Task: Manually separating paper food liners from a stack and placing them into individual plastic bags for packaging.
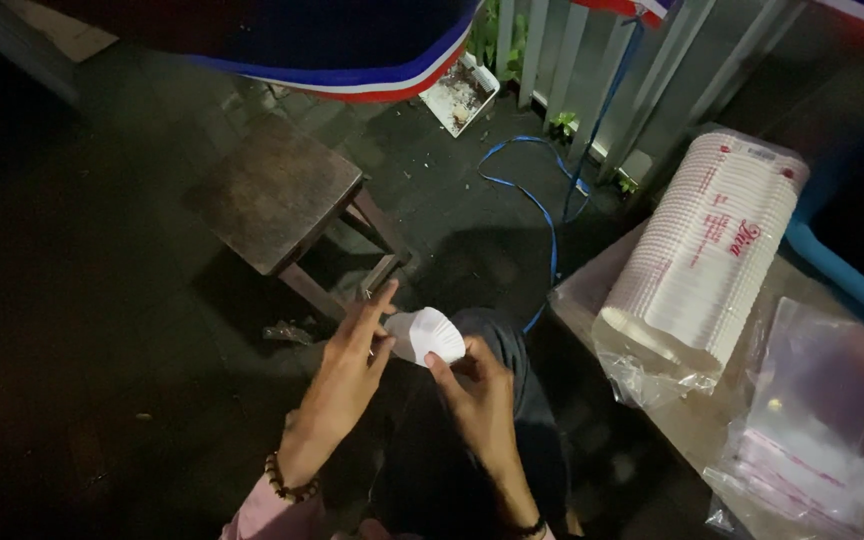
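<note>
- Head view, nearest the camera: the right hand [477, 395] is pinching the lower edge of a small stack of white fluted paper cups [428, 335] between thumb and fingers, holding it up over the lap so the pleated rim is facing the left hand.
- The left hand [352, 365] is spreading open, its fingertips touching the stack's left side (seemingly peeling at the top cup, though I cannot tell whether one is coming free); a beaded bracelet [287, 483] is circling that wrist.
- To the right, a table [687, 420] is carrying a long bagged sleeve of similar cups [707, 255], lying on its side near the table's left edge, and flat clear plastic bags [817, 430] beside it.
- Open room is lying to the left: dark floor [82, 330], with a wooden stool [277, 195] standing beyond the hands.
- A blue cord [542, 200] is trailing across the floor toward a pale fence [562, 45].
</note>
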